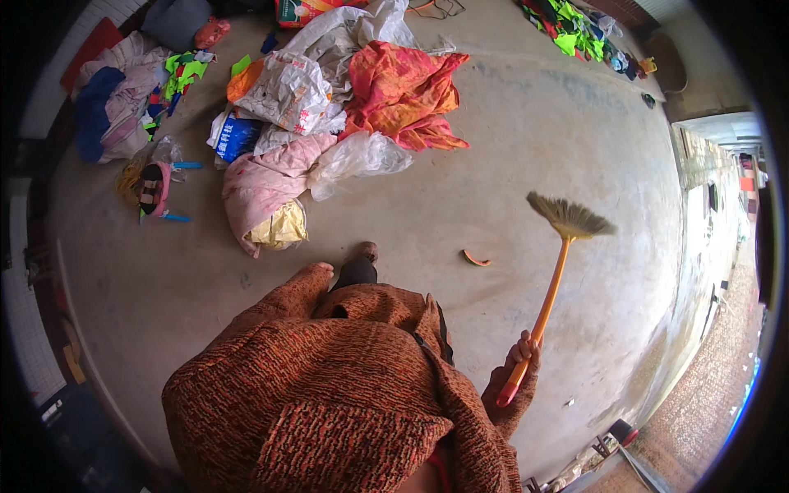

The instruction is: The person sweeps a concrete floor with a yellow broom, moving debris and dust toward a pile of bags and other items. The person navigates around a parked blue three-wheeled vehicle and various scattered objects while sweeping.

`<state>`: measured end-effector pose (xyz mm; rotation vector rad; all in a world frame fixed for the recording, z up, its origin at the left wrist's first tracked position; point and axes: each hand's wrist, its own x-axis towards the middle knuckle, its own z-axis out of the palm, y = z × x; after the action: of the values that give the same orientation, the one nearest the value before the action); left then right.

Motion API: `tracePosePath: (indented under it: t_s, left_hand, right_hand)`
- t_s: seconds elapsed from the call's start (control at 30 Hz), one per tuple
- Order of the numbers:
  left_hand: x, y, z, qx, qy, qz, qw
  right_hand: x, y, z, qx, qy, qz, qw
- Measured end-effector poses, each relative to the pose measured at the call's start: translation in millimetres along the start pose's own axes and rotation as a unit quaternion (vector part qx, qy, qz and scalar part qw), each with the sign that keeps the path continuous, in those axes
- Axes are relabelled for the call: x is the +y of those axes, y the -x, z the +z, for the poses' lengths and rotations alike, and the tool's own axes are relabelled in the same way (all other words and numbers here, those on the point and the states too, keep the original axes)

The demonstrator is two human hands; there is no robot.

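My right hand (pixel 524 355) is wrapped round the orange handle of a broom (pixel 549 297), near its red end. The broom points away from me, its grey-brown bristles (pixel 573 217) fanned out over the concrete floor. On the left, my left hand (pixel 325 269) just shows past the brown-orange knitted sleeve, beside my foot (pixel 367 251). Its fingers are too small and covered to read, and nothing shows in it. Between my body and the bristles, a small curved strip, orange-red with a dark edge (pixel 476 260), lies on the floor, apart from the broom.
Ahead lies a heap with white plastic sacks (pixel 288 92), a red-orange cloth (pixel 399 94), a pink cloth (pixel 271 177) and a clear bag (pixel 362 162). Bright green scraps (pixel 567 29) lie far right. A pink item with blue strips (pixel 154 187) sits left. A low wall (pixel 694 246) edges the right.
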<state>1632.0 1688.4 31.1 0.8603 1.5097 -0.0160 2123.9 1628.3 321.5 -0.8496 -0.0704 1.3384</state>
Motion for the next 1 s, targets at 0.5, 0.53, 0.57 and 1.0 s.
tracePosePath:
  t_s: [0.5, 0.53, 0.57, 1.0]
  left_hand:
    - [61, -3, -79, 0.072, -0.167, -0.059, 0.981]
    - [74, 8, -77, 0.050, -0.291, -0.039, 0.955]
    - [97, 19, -75, 0.025, -0.409, -0.019, 0.912]
    - [254, 32, -45, 0.101, -0.458, 0.093, 0.878]
  right_hand:
    - [26, -234, 35, -0.025, -0.142, 0.166, 0.976]
    - [32, -260, 31, -0.039, -0.182, 0.191, 0.964]
    - [38, -287, 26, -0.059, -0.237, 0.208, 0.947]
    - [29, -420, 27, -0.045, 0.028, 0.376, 0.925]
